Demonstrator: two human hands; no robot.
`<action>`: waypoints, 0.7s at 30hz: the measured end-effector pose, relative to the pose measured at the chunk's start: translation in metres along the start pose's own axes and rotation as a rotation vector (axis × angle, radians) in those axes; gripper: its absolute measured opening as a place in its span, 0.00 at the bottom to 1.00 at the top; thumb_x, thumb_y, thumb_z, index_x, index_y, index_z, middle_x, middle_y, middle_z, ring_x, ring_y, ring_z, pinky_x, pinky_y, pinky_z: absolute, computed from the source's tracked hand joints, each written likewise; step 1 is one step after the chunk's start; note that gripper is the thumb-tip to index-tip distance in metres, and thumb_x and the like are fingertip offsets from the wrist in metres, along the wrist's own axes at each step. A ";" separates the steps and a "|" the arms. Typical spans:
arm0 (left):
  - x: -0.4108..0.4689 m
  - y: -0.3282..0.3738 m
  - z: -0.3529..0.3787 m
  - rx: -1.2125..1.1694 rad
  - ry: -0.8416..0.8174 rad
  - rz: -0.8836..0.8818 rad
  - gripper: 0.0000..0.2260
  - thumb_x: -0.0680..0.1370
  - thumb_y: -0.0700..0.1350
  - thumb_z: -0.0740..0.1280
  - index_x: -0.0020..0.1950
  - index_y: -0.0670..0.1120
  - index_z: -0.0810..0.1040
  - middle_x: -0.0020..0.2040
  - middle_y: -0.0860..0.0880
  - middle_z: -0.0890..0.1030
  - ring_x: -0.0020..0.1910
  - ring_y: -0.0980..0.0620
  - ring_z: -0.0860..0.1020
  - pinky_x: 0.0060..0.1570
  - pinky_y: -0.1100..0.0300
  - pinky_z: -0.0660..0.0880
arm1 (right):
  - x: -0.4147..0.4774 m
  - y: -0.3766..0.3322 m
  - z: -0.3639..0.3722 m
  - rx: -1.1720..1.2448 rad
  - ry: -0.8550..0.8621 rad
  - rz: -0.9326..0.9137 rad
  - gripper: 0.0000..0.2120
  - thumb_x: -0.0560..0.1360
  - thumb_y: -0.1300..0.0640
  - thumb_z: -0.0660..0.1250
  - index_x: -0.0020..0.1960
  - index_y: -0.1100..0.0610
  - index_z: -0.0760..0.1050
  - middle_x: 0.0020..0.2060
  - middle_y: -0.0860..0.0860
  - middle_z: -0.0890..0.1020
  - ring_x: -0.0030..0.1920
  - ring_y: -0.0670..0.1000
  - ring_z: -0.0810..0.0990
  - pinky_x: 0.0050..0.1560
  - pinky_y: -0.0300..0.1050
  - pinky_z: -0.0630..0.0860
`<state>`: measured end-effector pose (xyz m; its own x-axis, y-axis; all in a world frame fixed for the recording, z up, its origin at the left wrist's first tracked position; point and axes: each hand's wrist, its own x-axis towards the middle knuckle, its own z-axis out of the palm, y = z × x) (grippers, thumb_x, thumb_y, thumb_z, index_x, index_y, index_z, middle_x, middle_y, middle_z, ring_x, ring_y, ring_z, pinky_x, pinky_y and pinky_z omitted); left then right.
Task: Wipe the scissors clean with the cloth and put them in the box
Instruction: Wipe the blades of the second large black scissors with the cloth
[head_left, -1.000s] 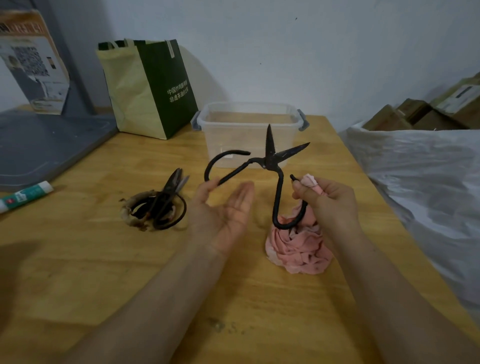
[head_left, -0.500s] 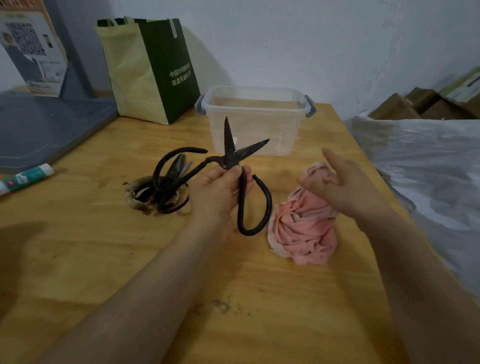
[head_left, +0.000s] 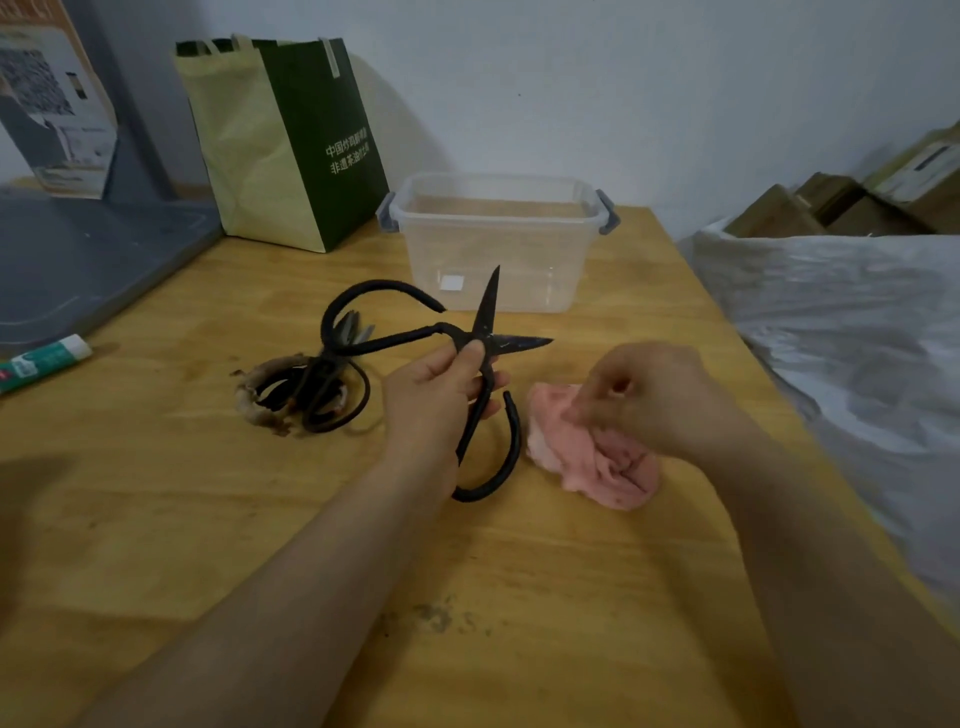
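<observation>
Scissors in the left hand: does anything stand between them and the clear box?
Nothing visible. The box stands lidless just beyond the held scissors; the other scissors lie left, the pink cloth right.

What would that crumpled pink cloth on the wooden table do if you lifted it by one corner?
Probably floppy: the crumpled pink cloth lies in soft folds, so it should droop and unfold rather than hold shape. It looks light, a small thin heap. It likely won't roll or slide far on the wooden table; pushed, it would bunch up.
</observation>
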<state>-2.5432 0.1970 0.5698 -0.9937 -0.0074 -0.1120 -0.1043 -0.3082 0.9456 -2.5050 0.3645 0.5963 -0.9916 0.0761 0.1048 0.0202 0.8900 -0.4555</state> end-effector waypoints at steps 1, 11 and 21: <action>0.000 0.000 0.000 0.007 -0.002 0.011 0.07 0.77 0.40 0.68 0.41 0.49 0.82 0.42 0.48 0.86 0.41 0.50 0.85 0.35 0.61 0.81 | 0.000 0.003 -0.003 0.212 0.098 0.048 0.07 0.68 0.48 0.74 0.35 0.48 0.79 0.40 0.43 0.80 0.46 0.43 0.77 0.49 0.41 0.72; -0.002 0.000 0.000 0.027 -0.046 0.047 0.07 0.77 0.37 0.67 0.44 0.47 0.83 0.45 0.46 0.85 0.41 0.51 0.84 0.36 0.63 0.80 | 0.004 0.008 0.001 0.947 0.393 0.089 0.12 0.71 0.64 0.68 0.33 0.53 0.71 0.24 0.49 0.75 0.22 0.47 0.71 0.19 0.34 0.64; -0.008 -0.009 0.007 0.078 -0.204 0.035 0.09 0.78 0.34 0.64 0.53 0.42 0.82 0.49 0.46 0.85 0.47 0.51 0.83 0.39 0.63 0.79 | 0.012 -0.013 0.027 0.119 0.458 -0.193 0.21 0.77 0.63 0.62 0.70 0.58 0.66 0.61 0.54 0.67 0.60 0.47 0.67 0.56 0.30 0.63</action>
<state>-2.5343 0.2064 0.5647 -0.9837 0.1786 -0.0220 -0.0647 -0.2368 0.9694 -2.5205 0.3411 0.5794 -0.8173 0.1281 0.5618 -0.1992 0.8520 -0.4841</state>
